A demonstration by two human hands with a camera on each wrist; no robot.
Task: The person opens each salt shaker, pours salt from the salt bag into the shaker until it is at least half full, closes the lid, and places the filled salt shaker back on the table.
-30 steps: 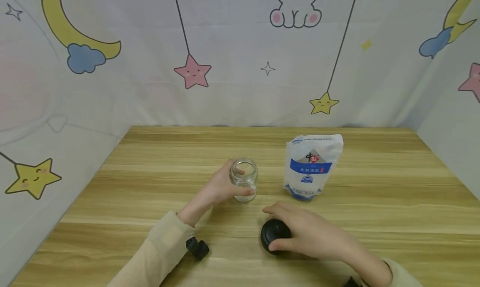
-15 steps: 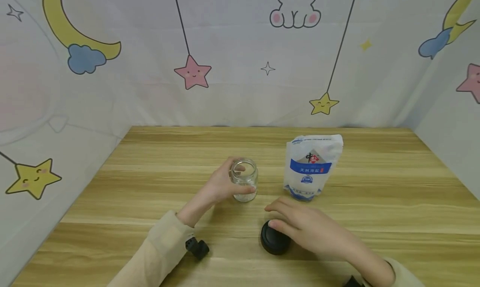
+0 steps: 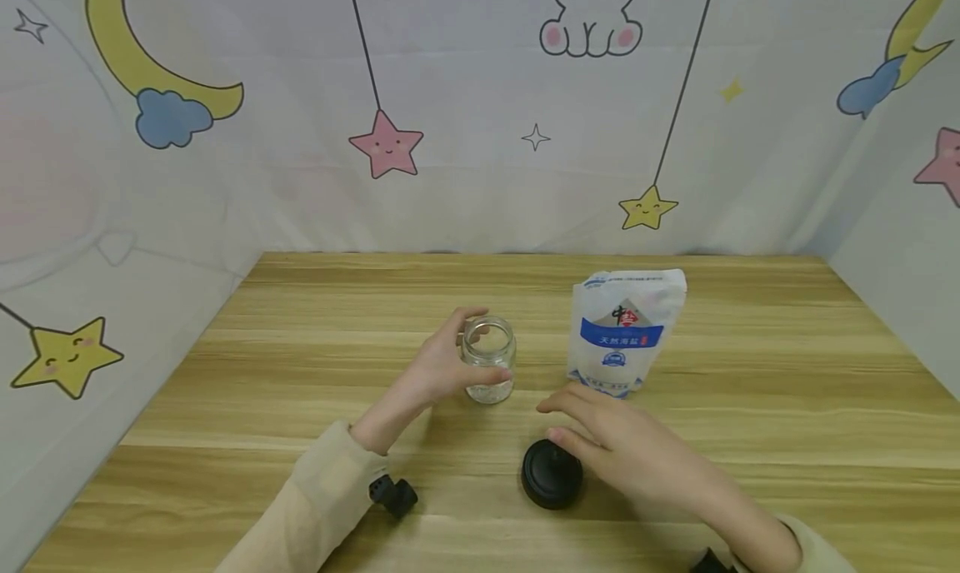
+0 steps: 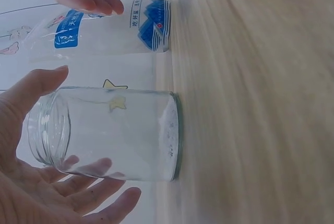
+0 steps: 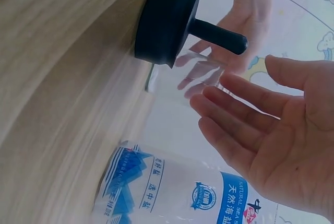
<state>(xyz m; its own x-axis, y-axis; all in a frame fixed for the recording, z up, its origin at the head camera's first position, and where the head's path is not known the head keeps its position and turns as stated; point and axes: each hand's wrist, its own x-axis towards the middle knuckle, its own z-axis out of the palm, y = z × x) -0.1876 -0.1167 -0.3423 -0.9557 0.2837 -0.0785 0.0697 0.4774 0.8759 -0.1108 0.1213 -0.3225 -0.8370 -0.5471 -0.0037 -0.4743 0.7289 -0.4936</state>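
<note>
A clear glass jar (image 3: 489,369) stands upright, lidless, with a thin white layer at its bottom in the left wrist view. My left hand (image 3: 448,365) is spread around it; in the left wrist view the thumb (image 4: 44,83) stands apart from the glass while the fingers lie behind it. Nearer the front sits a round black lid (image 3: 552,475), a short stem (image 5: 219,37) rising from it in the right wrist view. Over the lid's far right side hovers my right hand (image 3: 618,444), fingers loose and holding nothing.
A white and blue pouch of sea salt (image 3: 622,331) stands upright beyond the right hand, to the right of the jar. Both sleeves carry small black devices. Behind the wooden table (image 3: 360,290) hangs a white cloth (image 3: 465,73) printed with stars.
My right hand has let go of the black lid and risen off it, slightly up and right. The left fingers have loosened around the jar, which has stayed in place.
</note>
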